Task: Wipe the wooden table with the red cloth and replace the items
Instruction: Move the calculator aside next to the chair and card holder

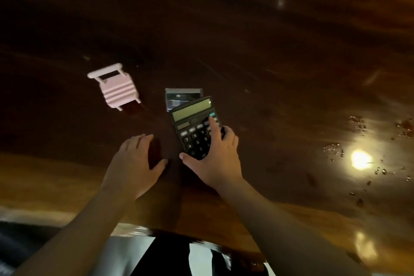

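A black calculator (192,123) lies on the dark wooden table (268,63), tilted, its display toward the far side. My right hand (215,157) grips its near right corner, thumb at the bottom edge and a finger across the keys. Just behind it lies a small dark and silver card-like box (181,96), partly covered by the calculator. A pale pink miniature chair (115,87) stands to the left. My left hand (136,159) rests flat on the table, fingers apart, holding nothing. No red cloth is in view.
Water droplets (358,159) and a bright lamp reflection sit on the table at the right. The table's near edge (67,204) runs below my forearms, with my dark and white clothing beneath it.
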`<state>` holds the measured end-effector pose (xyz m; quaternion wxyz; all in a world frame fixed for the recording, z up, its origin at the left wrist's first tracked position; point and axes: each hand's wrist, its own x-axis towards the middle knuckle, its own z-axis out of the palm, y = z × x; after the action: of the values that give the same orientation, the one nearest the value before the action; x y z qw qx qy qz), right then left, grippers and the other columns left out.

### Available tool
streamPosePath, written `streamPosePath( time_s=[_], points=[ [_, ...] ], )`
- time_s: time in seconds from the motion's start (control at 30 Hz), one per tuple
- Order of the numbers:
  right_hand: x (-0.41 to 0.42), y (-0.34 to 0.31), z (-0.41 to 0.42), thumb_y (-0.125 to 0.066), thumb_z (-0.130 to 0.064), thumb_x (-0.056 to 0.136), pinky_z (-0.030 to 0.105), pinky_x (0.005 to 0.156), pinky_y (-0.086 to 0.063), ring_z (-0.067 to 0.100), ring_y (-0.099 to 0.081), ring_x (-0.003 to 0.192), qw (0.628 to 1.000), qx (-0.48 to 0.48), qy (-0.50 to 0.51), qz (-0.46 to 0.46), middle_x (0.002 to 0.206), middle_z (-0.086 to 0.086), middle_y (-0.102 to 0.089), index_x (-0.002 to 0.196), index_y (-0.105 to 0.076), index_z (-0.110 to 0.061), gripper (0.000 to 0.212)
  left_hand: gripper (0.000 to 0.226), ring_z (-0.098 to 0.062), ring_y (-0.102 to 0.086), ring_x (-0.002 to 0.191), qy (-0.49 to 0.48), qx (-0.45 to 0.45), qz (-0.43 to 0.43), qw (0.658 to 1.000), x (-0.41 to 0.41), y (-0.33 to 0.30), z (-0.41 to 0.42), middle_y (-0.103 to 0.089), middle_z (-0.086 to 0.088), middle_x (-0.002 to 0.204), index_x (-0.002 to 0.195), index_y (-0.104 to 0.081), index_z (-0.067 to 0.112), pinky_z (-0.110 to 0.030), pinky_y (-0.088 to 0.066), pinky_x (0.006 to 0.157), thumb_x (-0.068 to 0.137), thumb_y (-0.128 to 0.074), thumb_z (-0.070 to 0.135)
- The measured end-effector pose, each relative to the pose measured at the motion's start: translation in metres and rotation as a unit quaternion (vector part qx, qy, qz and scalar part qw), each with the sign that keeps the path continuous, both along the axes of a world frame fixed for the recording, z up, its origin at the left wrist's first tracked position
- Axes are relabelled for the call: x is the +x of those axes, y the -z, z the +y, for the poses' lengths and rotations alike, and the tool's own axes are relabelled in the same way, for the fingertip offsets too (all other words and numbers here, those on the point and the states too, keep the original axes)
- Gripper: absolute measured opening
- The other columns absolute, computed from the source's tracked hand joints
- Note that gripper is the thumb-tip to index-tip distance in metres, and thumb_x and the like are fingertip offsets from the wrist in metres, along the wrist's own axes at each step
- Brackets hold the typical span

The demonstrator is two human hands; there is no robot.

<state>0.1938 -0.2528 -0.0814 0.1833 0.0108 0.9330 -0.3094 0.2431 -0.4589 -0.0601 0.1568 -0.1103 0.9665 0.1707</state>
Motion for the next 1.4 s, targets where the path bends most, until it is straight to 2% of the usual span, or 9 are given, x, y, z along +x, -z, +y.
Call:
streamPosePath(
  time_s=[0.3,0.6,0.77,0.93,1.07,1.2,1.4],
  points=[
    [0.012,0.009,-0.070,-0.069,-0.077,0.062,0.054,0.105,-0.040,0.031,-0.020,0.139,0.997,0.011,-0.073,0.019,0.153,0.011,-0.024,0.152,-0.011,-0.043,0.113,0.077,-0.030,-0.042,0.132,-0.039,-0.009,0.000,0.999,0.020,0.006,-0.048,-0.050,-0.011,0.141,0.143,-0.040,0.016,-0.047,-0.042,0.103,0.082,-0.064,0.057],
    [0.017,0.019,-0.076,-0.073,-0.071,0.067,0.057,0.115,-0.031,0.038,-0.019,0.143,0.993,0.058,-0.099,0.015,0.157,0.016,-0.020,0.155,-0.006,-0.036,0.116,0.078,-0.028,-0.043,0.130,-0.035,0.013,-0.006,0.999,0.016,0.011,-0.044,-0.049,-0.008,0.141,0.142,-0.038,0.019,-0.046,-0.042,0.101,0.081,-0.066,0.058],
    [0.020,0.022,-0.073,-0.075,-0.070,0.069,0.055,0.118,-0.019,0.038,-0.010,0.149,0.995,0.040,-0.092,0.007,0.164,0.016,-0.013,0.157,0.001,-0.035,0.121,0.076,-0.026,-0.048,0.124,-0.025,0.022,-0.004,0.999,0.014,0.009,-0.038,-0.052,-0.005,0.136,0.139,-0.038,0.024,-0.047,-0.045,0.098,0.079,-0.066,0.059],
    [0.018,0.016,-0.063,-0.074,-0.072,0.070,0.053,0.119,-0.016,0.032,-0.002,0.153,0.995,0.020,-0.098,-0.020,0.169,0.012,-0.005,0.157,0.008,-0.036,0.125,0.066,-0.016,-0.048,0.109,-0.027,0.025,-0.006,0.999,0.013,0.005,-0.038,-0.054,-0.001,0.123,0.133,-0.045,0.024,-0.036,-0.047,0.085,0.081,-0.063,0.060],
    [0.020,0.003,-0.035,-0.068,-0.068,0.077,0.054,0.117,-0.023,0.028,-0.007,0.152,0.997,0.012,-0.077,-0.023,0.168,0.005,-0.013,0.157,0.001,-0.037,0.110,0.059,-0.008,-0.042,0.103,0.004,0.045,-0.009,0.999,0.012,-0.004,-0.030,-0.053,0.002,0.119,0.131,-0.049,0.025,-0.030,-0.041,0.081,0.084,-0.061,0.059],
    [0.029,-0.023,0.001,-0.062,-0.069,0.080,0.048,0.108,-0.039,0.019,-0.025,0.145,0.998,0.003,-0.066,-0.019,0.159,-0.005,-0.031,0.155,-0.011,-0.038,0.096,0.061,-0.015,-0.049,0.112,-0.001,0.066,-0.018,0.998,0.021,-0.025,-0.017,-0.055,0.002,0.126,0.137,-0.047,0.026,-0.034,-0.043,0.084,0.085,-0.062,0.055],
    [0.048,-0.070,0.041,-0.055,-0.078,0.077,0.033,0.097,-0.039,0.013,-0.037,0.136,0.990,-0.012,-0.142,0.000,0.151,-0.011,-0.043,0.153,-0.031,-0.038,0.089,0.065,-0.018,-0.050,0.119,-0.064,0.094,0.025,0.993,0.064,-0.063,0.003,-0.056,0.000,0.131,0.143,-0.046,0.025,-0.036,-0.043,0.089,0.086,-0.066,0.050]
  ],
)
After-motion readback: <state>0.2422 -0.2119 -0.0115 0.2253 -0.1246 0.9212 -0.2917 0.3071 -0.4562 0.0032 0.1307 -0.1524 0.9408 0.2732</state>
